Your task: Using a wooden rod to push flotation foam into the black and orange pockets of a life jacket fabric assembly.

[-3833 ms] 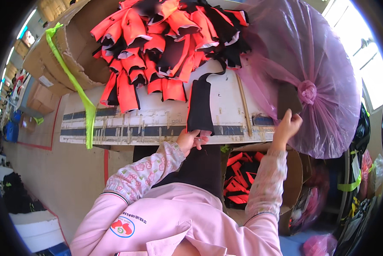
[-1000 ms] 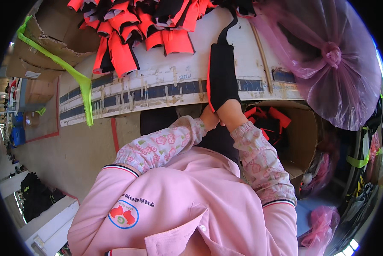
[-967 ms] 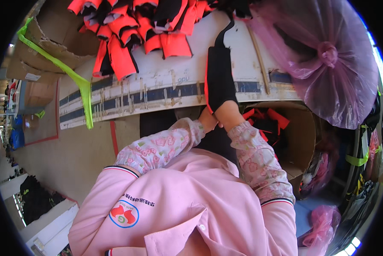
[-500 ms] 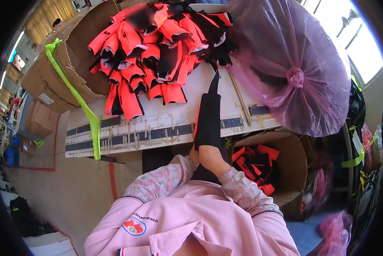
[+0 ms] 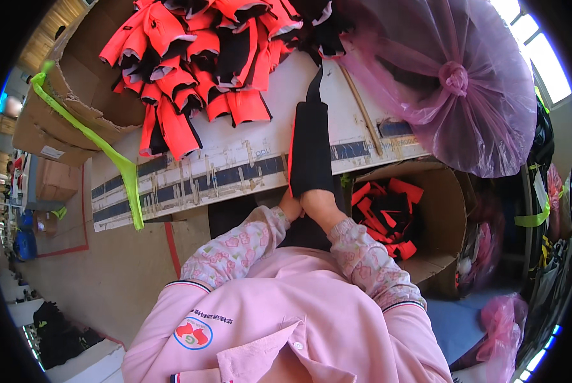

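A long black fabric piece [image 5: 312, 143] with a bright orange edge lies lengthwise over the table's near edge. From its far end a narrow black strap runs toward the pile of orange and black sewn pieces [image 5: 200, 76]. Over its near end, my right hand [image 5: 321, 206] is closed on the fabric, the fingertips hidden beneath it. My left hand [image 5: 291, 205] sits close beside, curled at the orange edge, and most of its fingers are out of sight behind the piece.
The worn white table [image 5: 235, 167] carries a thin wooden stick [image 5: 360, 108] and a big knotted purple plastic bag [image 5: 455, 80]. A cardboard box [image 5: 85, 86] with a neon-yellow strip [image 5: 110, 153] stands left. Below right, another carton [image 5: 442, 249] holds orange and black pieces.
The whole view has tilted, so the table and pile sit higher in the picture. My left hand shows a little more beside the fabric; both hands stay at its near end.
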`<action>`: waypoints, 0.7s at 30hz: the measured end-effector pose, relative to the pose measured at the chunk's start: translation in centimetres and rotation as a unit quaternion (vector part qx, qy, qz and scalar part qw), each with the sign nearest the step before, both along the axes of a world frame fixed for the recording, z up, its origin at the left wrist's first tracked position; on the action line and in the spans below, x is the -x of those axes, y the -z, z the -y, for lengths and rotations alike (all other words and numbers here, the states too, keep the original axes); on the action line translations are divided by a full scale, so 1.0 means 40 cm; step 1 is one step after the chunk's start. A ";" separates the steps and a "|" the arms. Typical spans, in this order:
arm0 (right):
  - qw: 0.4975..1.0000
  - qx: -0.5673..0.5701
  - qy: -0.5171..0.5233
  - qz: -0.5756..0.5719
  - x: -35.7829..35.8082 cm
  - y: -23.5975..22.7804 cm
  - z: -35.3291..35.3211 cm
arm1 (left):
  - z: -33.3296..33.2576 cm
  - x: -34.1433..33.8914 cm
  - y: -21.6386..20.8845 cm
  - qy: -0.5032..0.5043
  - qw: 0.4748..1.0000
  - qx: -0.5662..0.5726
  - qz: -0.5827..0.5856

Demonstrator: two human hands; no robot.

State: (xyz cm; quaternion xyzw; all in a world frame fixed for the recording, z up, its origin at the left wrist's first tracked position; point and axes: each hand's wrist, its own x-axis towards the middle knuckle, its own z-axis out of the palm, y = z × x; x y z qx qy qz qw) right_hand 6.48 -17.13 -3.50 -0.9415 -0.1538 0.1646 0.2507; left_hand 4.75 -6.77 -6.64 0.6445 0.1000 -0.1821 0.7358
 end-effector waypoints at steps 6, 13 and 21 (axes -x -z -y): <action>0.959 0.105 -0.099 -0.245 -0.093 0.063 -0.001 | 0.016 0.006 -0.010 -0.021 0.996 0.083 0.013; 0.967 0.121 -0.191 -0.117 -0.056 -0.034 0.046 | 0.050 0.028 -0.032 -0.120 0.979 0.154 -0.051; 0.916 -0.395 0.062 0.022 -0.007 -0.230 0.184 | 0.049 0.018 -0.071 -0.141 0.972 0.184 -0.041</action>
